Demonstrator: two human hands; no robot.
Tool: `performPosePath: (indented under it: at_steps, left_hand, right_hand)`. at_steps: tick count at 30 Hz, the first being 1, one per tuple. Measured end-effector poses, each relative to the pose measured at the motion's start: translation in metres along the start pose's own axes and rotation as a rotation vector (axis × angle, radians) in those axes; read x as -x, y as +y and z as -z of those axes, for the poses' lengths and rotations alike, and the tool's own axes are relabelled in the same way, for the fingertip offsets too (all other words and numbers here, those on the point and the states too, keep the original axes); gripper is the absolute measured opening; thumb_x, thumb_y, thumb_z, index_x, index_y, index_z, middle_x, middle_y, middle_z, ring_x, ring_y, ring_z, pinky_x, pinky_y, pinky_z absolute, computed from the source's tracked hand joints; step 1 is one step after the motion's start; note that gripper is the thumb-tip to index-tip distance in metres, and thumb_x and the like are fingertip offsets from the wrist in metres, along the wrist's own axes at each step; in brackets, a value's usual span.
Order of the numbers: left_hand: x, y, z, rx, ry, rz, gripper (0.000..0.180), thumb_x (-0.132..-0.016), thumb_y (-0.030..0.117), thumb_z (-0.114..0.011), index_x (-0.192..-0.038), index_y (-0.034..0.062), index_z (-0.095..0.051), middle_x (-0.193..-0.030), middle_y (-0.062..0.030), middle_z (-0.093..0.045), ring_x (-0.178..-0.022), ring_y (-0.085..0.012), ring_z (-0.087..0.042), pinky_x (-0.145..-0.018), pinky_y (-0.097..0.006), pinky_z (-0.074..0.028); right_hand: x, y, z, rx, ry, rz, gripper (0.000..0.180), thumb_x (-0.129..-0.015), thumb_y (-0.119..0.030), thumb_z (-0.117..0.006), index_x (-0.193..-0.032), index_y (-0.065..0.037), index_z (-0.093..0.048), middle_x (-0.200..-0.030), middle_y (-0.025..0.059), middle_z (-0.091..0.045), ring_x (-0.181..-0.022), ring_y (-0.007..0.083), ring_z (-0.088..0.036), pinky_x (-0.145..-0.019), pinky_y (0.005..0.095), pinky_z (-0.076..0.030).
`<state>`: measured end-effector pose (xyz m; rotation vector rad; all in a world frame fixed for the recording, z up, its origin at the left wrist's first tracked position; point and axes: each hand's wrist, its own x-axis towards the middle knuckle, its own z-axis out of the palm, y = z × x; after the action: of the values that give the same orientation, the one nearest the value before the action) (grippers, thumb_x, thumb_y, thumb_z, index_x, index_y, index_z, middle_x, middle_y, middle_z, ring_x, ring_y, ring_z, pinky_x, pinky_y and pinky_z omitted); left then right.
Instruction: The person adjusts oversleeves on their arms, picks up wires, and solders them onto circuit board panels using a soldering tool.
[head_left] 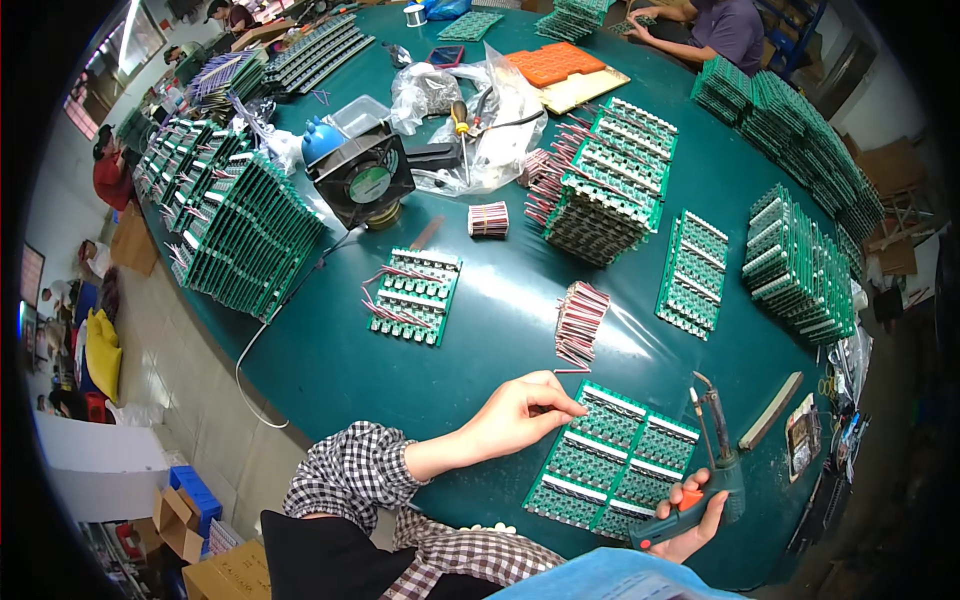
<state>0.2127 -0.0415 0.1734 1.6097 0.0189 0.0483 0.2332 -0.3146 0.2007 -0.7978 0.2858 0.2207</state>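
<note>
A green circuit board panel point(600, 468) with white connector rows lies flat before me. Over its upper left corner is my left hand point(525, 412), thumb and fingertips pinched together. Whatever is between those fingertips, if anything, is too small to make out. My right hand point(706, 528) is wrapped round the handle of a soldering gun point(733, 490) at the panel's right edge. The gun has an orange trigger, and its metal tip points up and away from me. Just beyond the panel lies a bundle of red and white wires point(581, 325).
Tall stacks of circuit boards point(600, 190) stand at the middle, left and right. A wired board panel point(414, 297) lies left of centre, near a black fan point(368, 180) and another wire bundle point(488, 220). A wooden strip point(771, 411) lies right. A person point(715, 35) works across the table.
</note>
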Motion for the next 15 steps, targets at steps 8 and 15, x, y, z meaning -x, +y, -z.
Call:
performPosePath:
  at_steps: [8, 15]
  left_hand:
    - [0.003, 0.001, -0.006, 0.008, 0.053, 0.049, 0.015, -0.082, 0.005, -0.06, -0.096, 0.0048, -0.067, -0.089, -0.0025, -0.057, -0.08, -0.0092, -0.052, -0.067, -0.022, -0.043]
    - [0.006, -0.006, -0.004, 0.01, 0.019, 0.007, 0.018, -0.081, 0.003, -0.06, -0.097, 0.005, -0.067, -0.082, -0.003, -0.056, -0.078, -0.0107, -0.051, -0.069, -0.022, -0.041]
  right_hand:
    - [0.0, -0.001, 0.007, -0.004, -0.013, -0.016, 0.041, -0.089, -0.04, -0.048, -0.101, 0.0, -0.044, -0.08, 0.0088, -0.057, -0.068, 0.0185, -0.059, -0.044, 0.0307, -0.054]
    - [-0.002, -0.009, 0.03, -0.014, -0.071, -0.166, 0.039, -0.091, -0.044, -0.041, -0.109, -0.009, -0.043, -0.091, 0.0036, -0.054, -0.081, 0.0188, -0.057, -0.06, 0.038, -0.053]
